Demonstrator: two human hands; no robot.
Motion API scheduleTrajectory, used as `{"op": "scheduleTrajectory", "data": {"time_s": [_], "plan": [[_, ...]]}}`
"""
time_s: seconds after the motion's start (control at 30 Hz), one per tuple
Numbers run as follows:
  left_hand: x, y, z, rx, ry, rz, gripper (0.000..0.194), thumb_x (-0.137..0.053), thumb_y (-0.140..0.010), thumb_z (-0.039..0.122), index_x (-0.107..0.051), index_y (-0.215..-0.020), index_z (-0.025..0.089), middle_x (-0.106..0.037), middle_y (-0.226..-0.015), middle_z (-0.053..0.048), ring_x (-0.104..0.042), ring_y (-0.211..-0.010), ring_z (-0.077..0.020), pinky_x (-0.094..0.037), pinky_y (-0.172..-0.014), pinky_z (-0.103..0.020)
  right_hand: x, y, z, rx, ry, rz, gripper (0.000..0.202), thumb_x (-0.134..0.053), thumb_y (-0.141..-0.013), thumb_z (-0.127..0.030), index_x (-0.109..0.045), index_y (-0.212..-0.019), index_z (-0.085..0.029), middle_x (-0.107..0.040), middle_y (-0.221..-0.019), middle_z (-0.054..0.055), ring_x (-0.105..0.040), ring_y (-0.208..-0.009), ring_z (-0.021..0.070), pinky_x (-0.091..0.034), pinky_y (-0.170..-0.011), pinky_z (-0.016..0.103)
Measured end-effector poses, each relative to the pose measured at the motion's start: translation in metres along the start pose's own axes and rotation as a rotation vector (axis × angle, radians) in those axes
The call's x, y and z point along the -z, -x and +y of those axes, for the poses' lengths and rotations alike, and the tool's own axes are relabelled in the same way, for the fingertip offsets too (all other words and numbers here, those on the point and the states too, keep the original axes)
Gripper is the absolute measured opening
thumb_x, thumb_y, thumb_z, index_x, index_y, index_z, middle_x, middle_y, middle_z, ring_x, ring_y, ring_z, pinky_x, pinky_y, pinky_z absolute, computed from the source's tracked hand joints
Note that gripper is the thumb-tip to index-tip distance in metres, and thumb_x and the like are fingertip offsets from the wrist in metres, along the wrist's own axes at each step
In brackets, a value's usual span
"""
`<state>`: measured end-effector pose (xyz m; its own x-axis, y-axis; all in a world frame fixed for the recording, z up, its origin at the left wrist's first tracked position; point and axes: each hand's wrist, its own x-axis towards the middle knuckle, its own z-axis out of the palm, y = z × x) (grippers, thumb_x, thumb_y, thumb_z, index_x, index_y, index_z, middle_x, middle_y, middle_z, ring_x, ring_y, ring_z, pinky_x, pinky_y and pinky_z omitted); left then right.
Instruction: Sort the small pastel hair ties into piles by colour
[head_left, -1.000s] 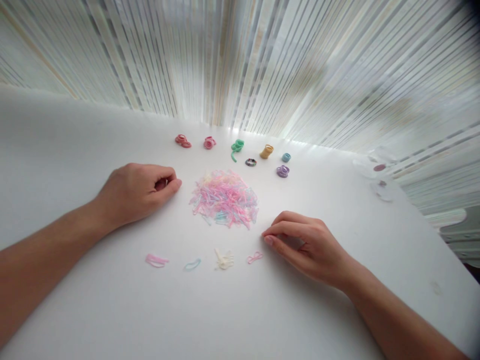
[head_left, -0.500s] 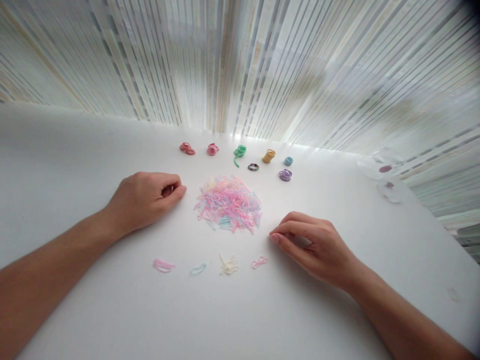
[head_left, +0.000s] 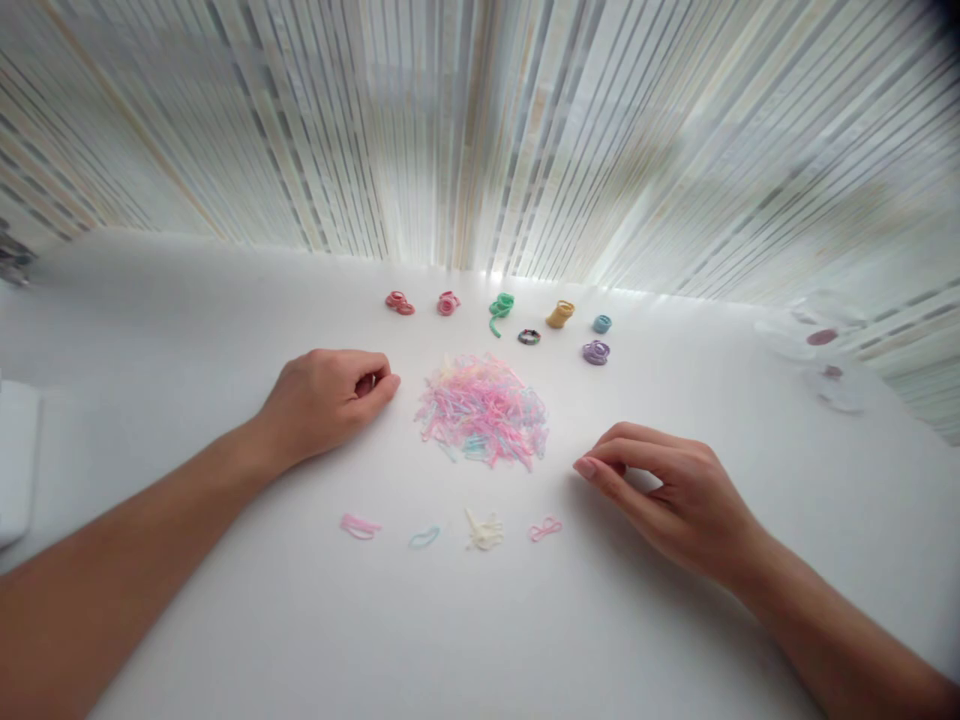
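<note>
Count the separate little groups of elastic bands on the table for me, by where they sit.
Big mixed pastel pile in the middle: 1
Bright sorted clusters along the back, from red to purple: 7
Small pastel groups along the front, from pink to the pink loop: 4
Total: 12

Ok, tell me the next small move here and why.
Probably bring the right hand to the near edge of the mixed pile and pinch out one band. Both hands rest beside the pile, seemingly holding nothing; four small one-colour groups, like the pink bands, already lie in a near row, so sorting looks under way.
</note>
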<state>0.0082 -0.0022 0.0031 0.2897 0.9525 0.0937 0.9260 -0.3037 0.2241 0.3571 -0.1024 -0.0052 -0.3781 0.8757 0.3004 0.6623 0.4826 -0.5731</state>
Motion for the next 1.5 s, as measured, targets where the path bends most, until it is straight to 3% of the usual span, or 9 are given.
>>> {"op": "scheduleTrajectory", "data": {"time_s": [1.5], "plan": [[0.0018, 0.0008, -0.0001, 0.0, 0.023, -0.007, 0.034, -0.047, -0.094, 0.045, -0.054, -0.071, 0.021, -0.06, -0.067, 0.0, -0.05, -0.065, -0.0147, -0.029, -0.065, -0.03, -0.0002, -0.0009, -0.0014, 0.004, -0.005, -0.026, 0.026, -0.058, -0.104, -0.024, -0.069, -0.081, -0.019, -0.068, -0.077, 0.004, -0.061, -0.064, 0.0129, -0.046, -0.057, 0.025]]}}
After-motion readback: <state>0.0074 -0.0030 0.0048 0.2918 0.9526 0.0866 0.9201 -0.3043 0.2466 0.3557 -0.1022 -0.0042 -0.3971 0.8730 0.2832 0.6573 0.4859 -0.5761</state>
